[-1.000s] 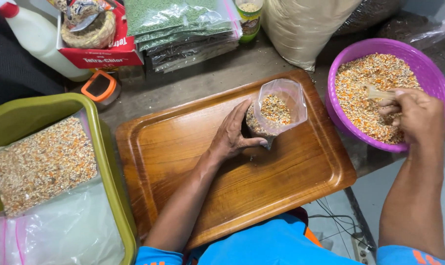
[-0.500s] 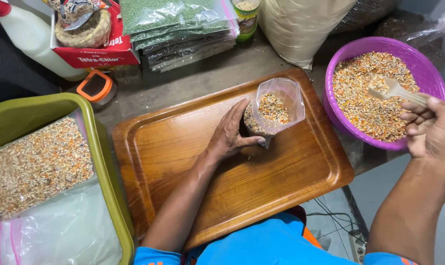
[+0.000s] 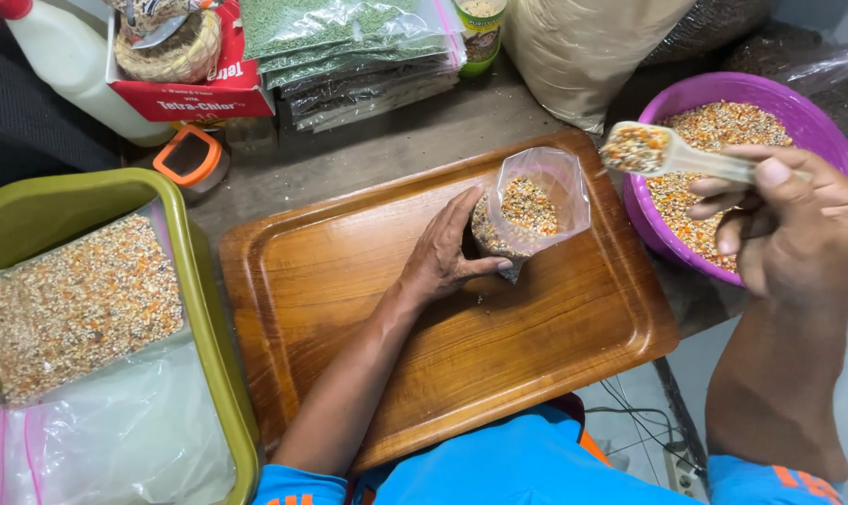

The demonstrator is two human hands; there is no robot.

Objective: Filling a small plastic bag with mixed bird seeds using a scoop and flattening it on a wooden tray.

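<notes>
On the wooden tray (image 3: 368, 309), the left hand (image 3: 440, 252) curls its fingers around the open plastic bag (image 3: 529, 210), part-filled with mixed grain and standing upright. To its right, the right hand (image 3: 789, 229) pinches a loaded wooden scoop (image 3: 672, 154) above the near-left rim of the purple bowl (image 3: 821, 117). The filling step looks under way; tipping this load calls for the scoop to sit squarely over the bag's mouth.

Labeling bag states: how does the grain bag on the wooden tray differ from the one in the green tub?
The bag on the wooden tray stands upright, mouth open, part filled, steadied by the left hand. The bag in the green tub lies flat, packed full and untouched; whether it is sealed is unclear. Both are clear plastic holding the same mixed orange and pale grain.
</notes>
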